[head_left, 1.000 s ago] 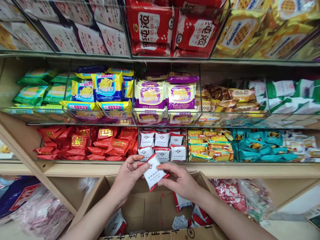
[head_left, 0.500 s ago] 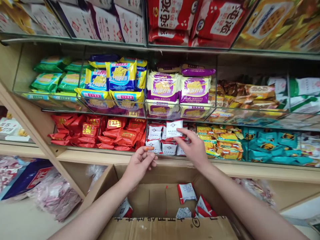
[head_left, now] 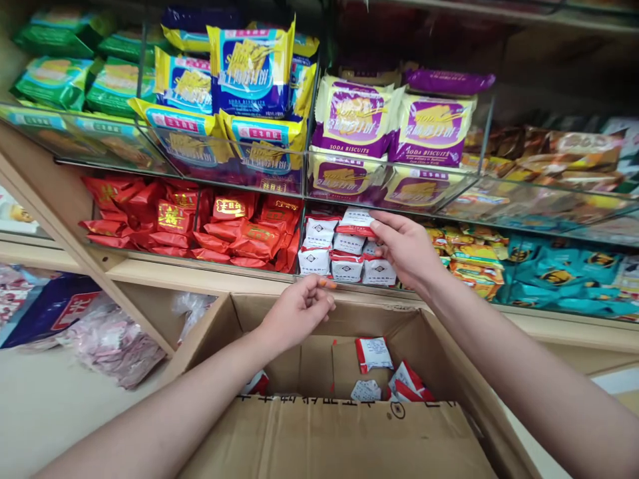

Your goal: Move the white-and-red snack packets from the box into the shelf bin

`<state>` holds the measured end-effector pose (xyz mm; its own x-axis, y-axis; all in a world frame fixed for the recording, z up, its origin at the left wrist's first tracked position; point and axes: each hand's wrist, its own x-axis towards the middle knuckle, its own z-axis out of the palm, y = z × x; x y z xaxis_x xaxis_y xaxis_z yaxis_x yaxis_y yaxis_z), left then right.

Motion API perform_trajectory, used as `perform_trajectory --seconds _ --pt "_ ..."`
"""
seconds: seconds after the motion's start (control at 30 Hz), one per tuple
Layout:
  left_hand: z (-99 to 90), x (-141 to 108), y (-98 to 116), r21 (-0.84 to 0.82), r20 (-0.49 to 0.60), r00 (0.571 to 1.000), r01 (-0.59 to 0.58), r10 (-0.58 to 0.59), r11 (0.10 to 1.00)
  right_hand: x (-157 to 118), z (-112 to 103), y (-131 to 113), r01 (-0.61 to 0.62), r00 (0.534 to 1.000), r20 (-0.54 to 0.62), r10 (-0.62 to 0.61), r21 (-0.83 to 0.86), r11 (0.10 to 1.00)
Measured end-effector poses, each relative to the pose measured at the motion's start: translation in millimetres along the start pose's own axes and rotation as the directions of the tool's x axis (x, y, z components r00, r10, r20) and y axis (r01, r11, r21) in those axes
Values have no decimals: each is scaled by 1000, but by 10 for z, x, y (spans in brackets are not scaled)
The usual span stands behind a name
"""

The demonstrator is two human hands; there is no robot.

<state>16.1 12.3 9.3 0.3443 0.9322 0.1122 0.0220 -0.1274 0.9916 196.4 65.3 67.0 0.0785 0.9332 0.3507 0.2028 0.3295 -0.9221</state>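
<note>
My right hand pinches a small white-and-red snack packet between thumb and fingers, at the top of a stack in the lower shelf bin. Similar white packets stand in rows just beneath it, partly behind my fingers. My left hand hovers above the open cardboard box, near the front of that bin. Its fingers are loosely bent and apart, with nothing in them; an orange patch shows on the index fingertip. Inside the box lie several more white-and-red packets.
Red packets fill the bin to the left; yellow ones and teal ones lie to the right. Above, a clear-fronted shelf holds purple soda biscuits and blue-yellow ones. A bag of pink packets lies lower left.
The view has moved closer and tipped downward. The packet in my right hand has tilted, showing its red edge, and rests lower against the stack. My left hand stays empty near the bin.
</note>
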Motion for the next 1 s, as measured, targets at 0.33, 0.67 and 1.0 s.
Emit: perform_trajectory --seconds 0.33,0.67,1.0 --pt "10 -23 -80 144 80 995 -67 56 987 235 -22 56 310 945 199 -260 -802 511" --pt "-36 -4 -155 302 186 975 -178 126 936 473 155 82 161 979 84 -186 -879 449" --pt "-27 -13 -181 446 275 958 -204 83 872 607 120 107 367 922 379 -82 -781 506"
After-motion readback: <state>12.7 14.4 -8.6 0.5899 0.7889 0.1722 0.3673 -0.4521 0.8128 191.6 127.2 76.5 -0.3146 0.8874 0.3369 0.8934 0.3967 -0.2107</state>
